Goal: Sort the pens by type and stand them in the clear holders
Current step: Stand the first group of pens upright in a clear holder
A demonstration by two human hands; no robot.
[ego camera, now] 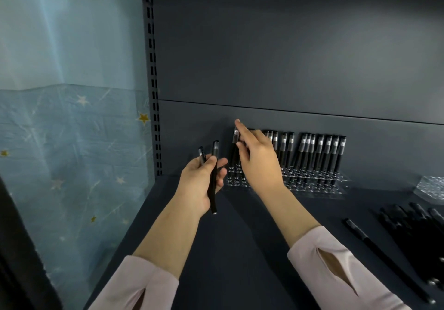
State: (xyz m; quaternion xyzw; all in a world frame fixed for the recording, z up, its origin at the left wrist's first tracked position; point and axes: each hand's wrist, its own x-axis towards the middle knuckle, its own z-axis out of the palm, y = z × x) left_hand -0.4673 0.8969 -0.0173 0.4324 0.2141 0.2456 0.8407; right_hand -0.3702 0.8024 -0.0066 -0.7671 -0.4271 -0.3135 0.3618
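Two slim black pens point(213, 180) gripped in left hand point(200, 186); right hand point(260, 163) pinches silver-banded pen point(235, 137) at clear holder point(314, 186).

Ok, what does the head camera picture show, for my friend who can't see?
A right hand holds a black pen upright at a clear holder's left end on a dark shelf. The left hand holds two more pens; loose pens lie at the right.
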